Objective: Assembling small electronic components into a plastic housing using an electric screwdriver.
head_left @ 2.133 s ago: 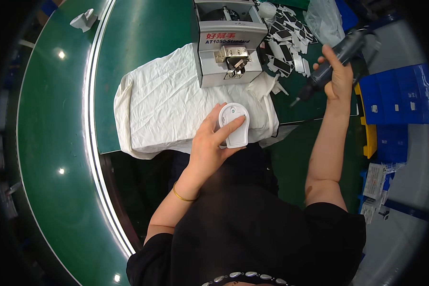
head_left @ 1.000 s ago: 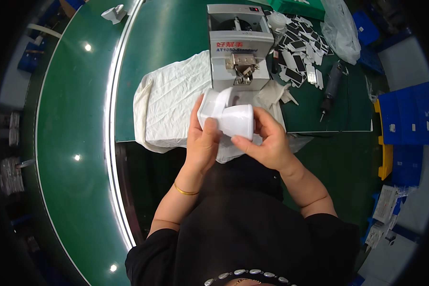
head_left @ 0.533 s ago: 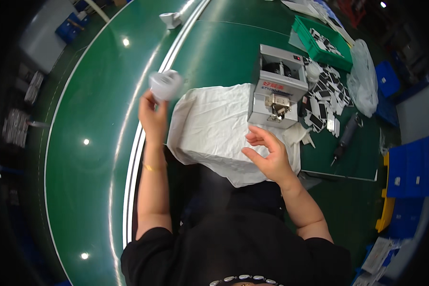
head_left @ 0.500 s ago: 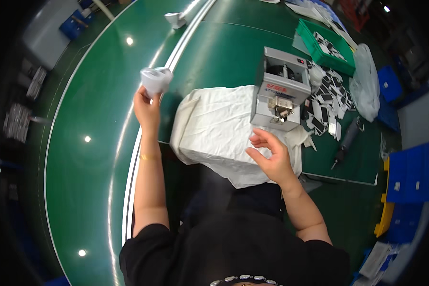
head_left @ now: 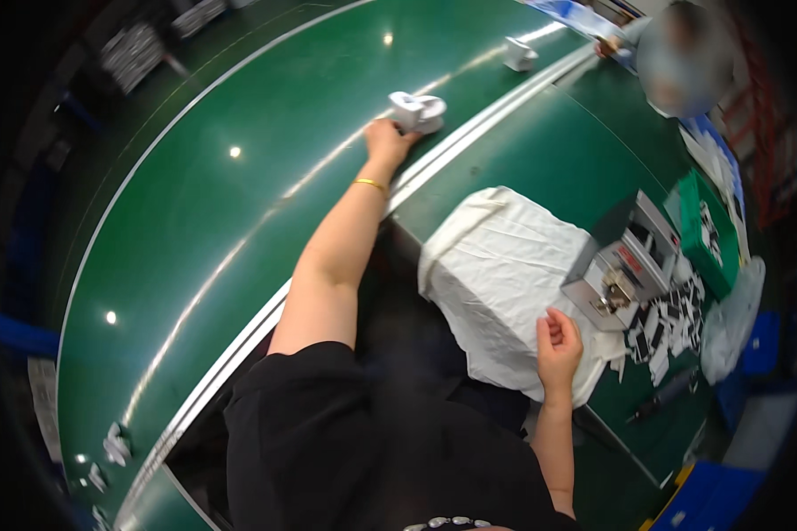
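My left arm stretches over the green conveyor belt [head_left: 266, 186]. At its end my left hand [head_left: 388, 146] has its fingers closed on a white, rounded plastic part [head_left: 418, 111], which is low over the belt or resting on it; I cannot tell which. Motion blurs the part's outline. My right hand [head_left: 558, 350] hovers by the near right side of a white cloth [head_left: 505, 265], its fingers loosely bent and no object visible in them. Just beyond that hand stands a small grey machine [head_left: 615, 265] with a metal fixture on its front.
Another white part [head_left: 520, 55] sits farther along the belt, and several lie at its lower left end. Black and white pieces [head_left: 673, 327] are heaped beside the machine, near a green bin [head_left: 713, 234], a clear plastic bag [head_left: 733, 323] and a dark electric screwdriver [head_left: 664, 396]. Another person [head_left: 684, 62] is at the far right.
The view has turned, shifting the bench rightward. My left hand has carried the white part from beside the belt's edge rail out over the belt. My right hand has drawn back from the machine.
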Motion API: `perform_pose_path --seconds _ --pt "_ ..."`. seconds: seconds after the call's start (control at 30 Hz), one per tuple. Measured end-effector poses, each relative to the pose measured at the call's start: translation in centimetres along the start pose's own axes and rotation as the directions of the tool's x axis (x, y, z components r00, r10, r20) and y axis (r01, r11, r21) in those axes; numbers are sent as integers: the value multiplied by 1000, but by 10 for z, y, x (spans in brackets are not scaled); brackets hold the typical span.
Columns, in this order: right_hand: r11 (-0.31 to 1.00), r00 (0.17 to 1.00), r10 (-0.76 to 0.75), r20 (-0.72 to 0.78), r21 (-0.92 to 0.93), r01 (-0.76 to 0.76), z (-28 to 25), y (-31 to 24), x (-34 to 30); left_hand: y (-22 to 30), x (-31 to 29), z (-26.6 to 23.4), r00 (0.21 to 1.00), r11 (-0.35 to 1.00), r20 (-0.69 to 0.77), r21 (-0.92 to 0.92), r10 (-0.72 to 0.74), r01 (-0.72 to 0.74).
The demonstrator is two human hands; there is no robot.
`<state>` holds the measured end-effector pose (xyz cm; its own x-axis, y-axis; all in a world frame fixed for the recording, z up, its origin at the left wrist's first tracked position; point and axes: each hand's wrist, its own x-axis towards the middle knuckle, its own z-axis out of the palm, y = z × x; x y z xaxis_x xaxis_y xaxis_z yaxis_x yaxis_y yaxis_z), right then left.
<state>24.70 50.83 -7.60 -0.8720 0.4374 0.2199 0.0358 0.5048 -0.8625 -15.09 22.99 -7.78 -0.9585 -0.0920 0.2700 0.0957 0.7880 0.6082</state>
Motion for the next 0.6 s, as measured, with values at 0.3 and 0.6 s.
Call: perform_pose_path --seconds 0.3,0.6 --pt "998 999 -41 13 -47 41 0 -2 -4 -47 -36 -54 984 994 -141 -11 105 -108" --pt "985 986 -155 -60 -88 150 4 3 7 33 -105 -72 914 902 -55 -146 403 -407"
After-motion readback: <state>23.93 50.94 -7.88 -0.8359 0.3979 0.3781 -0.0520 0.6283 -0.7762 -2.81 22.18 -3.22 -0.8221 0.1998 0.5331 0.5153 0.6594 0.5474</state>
